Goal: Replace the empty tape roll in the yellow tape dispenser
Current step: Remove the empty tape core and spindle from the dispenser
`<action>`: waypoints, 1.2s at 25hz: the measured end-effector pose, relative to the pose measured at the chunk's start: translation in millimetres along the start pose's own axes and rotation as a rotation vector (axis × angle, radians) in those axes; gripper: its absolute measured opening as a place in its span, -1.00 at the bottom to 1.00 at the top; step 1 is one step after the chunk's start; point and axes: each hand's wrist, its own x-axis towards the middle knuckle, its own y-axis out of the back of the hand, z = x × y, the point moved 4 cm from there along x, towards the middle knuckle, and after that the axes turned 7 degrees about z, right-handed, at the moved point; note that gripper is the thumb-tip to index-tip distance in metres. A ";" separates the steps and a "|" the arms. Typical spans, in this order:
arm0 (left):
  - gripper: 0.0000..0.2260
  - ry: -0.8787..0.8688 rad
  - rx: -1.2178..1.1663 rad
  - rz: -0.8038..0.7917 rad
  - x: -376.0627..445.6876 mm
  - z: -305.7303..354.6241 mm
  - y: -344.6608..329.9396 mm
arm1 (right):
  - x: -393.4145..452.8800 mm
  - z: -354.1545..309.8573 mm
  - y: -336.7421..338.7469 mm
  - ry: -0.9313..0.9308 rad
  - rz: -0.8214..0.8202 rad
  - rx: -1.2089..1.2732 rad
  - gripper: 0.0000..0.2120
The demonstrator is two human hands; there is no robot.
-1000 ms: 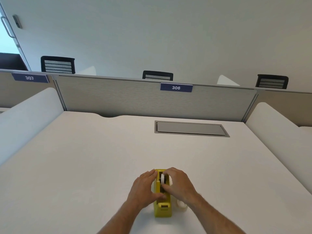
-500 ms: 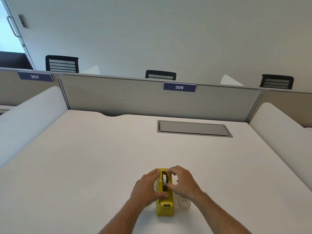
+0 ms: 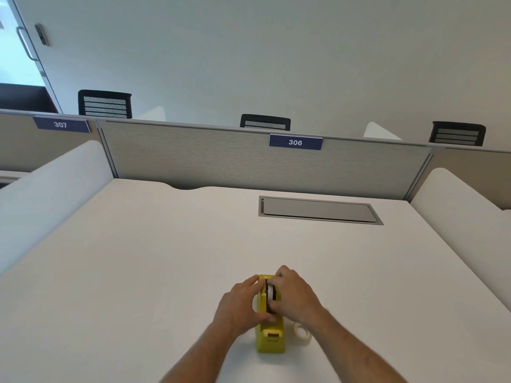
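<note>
Low in the middle of the frame, the yellow tape dispenser stood on the white counter, its cutter end toward the bottom edge. In the dispenser's open cradle sat a white tape roll, standing on edge between the two yellow side walls, with only its upper arc showing. The left hand was curled against the dispenser's left wall, thumb and fingers wrapped about the body and steadying it. The right hand came in from the other side, its fingers bent closely over the top and near edge of the roll, pinching it in the cradle; how deep the roll sat I could not tell, since the fingers hid the hub. Just right of the dispenser, partly under the right wrist, a second, clear roll lay flat on the counter, apart from the yellow body. Farther up the frame, a grey recessed cable tray was set into the counter with its lid closed, and behind it a grey partition carried a blue plate numbered 306.
</note>
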 end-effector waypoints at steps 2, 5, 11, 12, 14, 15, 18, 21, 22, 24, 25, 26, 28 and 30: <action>-0.12 0.011 0.009 -0.012 1.0 -0.8 -1.0 | -1.2 1.6 1.3 -0.024 0.024 0.072 -0.66; -0.12 0.023 0.013 -0.020 2.7 -1.2 -1.9 | -2.7 3.1 5.8 -0.045 0.059 0.152 -0.64; -0.08 0.019 -0.040 0.014 2.5 1.2 0.6 | -1.4 2.9 14.7 -0.140 0.082 0.265 -0.70; -0.09 0.009 -0.067 0.037 1.7 2.6 1.3 | -1.0 2.5 15.6 -0.160 0.085 0.300 -0.70; -0.15 -0.002 -0.179 0.085 -0.9 6.4 3.1 | -1.3 0.2 18.1 -0.180 0.097 0.345 -0.70; -0.19 -0.001 -0.261 0.111 -2.8 8.8 4.2 | -2.2 -0.6 19.7 -0.179 0.108 0.358 -0.71; -0.36 -0.004 -0.483 0.202 -10.6 13.2 9.1 | -6.8 -1.7 24.0 -0.179 0.114 0.454 -0.69; -0.48 0.014 -0.643 0.278 -19.5 11.6 12.6 | -13.7 -2.2 27.9 -0.212 0.080 0.568 -0.59; -0.51 0.023 -0.678 0.291 -22.1 10.9 13.5 | -16.1 -2.1 28.6 -0.233 0.072 0.616 -0.57; -0.56 0.020 -0.726 0.309 -26.6 11.2 15.9 | -21.2 -2.0 27.9 -0.278 0.030 0.784 -0.56; -0.57 0.013 -0.750 0.311 -28.7 12.1 17.5 | -23.5 -2.5 27.1 -0.298 -0.006 0.882 -0.58; -0.57 0.007 -0.773 0.312 -30.8 12.8 19.6 | -25.5 -3.3 26.9 -0.313 -0.044 0.965 -0.61; -0.54 -0.016 -0.777 0.320 -33.8 14.2 24.1 | -28.2 -4.8 27.9 -0.337 -0.105 1.079 -0.67; -0.52 -0.041 -0.758 0.318 -35.2 15.9 27.3 | -29.9 -4.8 28.3 -0.369 -0.127 1.139 -0.68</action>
